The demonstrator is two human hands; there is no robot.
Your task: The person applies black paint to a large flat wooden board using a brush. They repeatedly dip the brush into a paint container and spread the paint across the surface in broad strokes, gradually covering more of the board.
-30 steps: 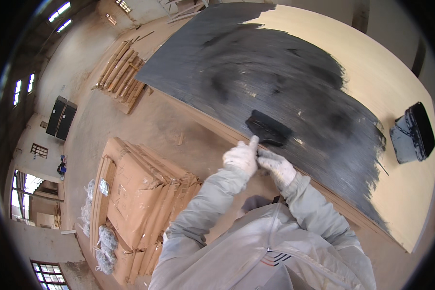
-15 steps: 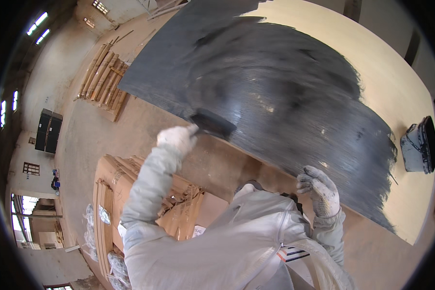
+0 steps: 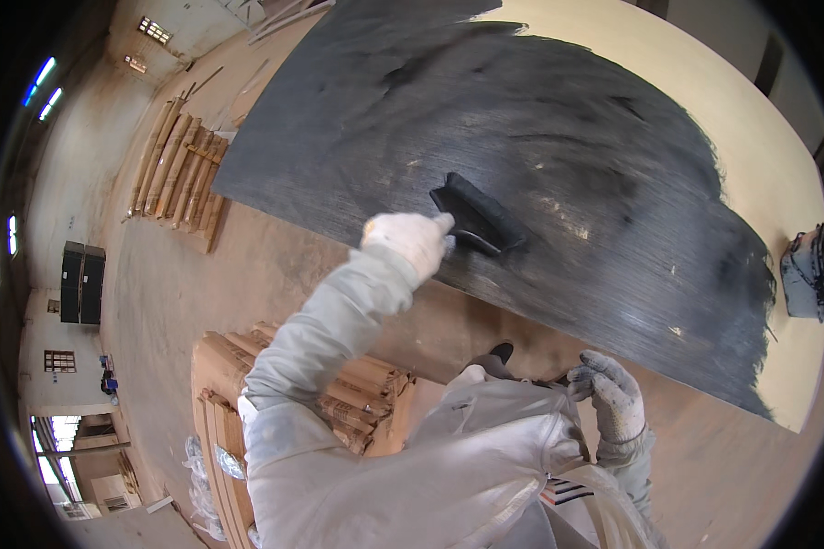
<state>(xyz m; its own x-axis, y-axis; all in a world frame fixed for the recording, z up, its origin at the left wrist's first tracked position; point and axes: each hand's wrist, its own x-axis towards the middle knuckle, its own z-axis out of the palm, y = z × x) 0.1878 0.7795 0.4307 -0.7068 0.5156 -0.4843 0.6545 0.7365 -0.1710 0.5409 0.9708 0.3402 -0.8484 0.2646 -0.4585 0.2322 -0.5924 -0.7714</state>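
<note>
The left hand [image 3: 410, 240], in a white glove, is clenching the handle of a black brush [image 3: 478, 214], and the brush is lying flat against the dark painted part of a big board [image 3: 540, 119]. The grip is sitting at the near end of the brush, with the brush head pointing away from the person, up and to the left across the board. The left sleeve [image 3: 330, 320], pale grey, is stretching out from the lower middle of the view to reach it. The right hand [image 3: 612, 392], in a grey glove, is hanging free near the person's waist, well apart from the brush; its fingers are curling loosely and are grasping nothing. The board is filling the upper half of the view, most of it already covered in streaky black paint, while a bare pale strip [image 3: 760, 137] is showing along its far and right sides. At the right edge, on that bare strip, a dark paint container [image 3: 804, 273] is resting. Below the board, a reddish floor [image 3: 174, 293] is spreading out. To the person's lower left, a stack of boards wrapped in brown paper [image 3: 247, 403] is lying on the floor, and further off, to the upper left, a row of long planks [image 3: 178, 169] is lying side by side. A dark cabinet [image 3: 81, 284] is standing against the far left wall.
</note>
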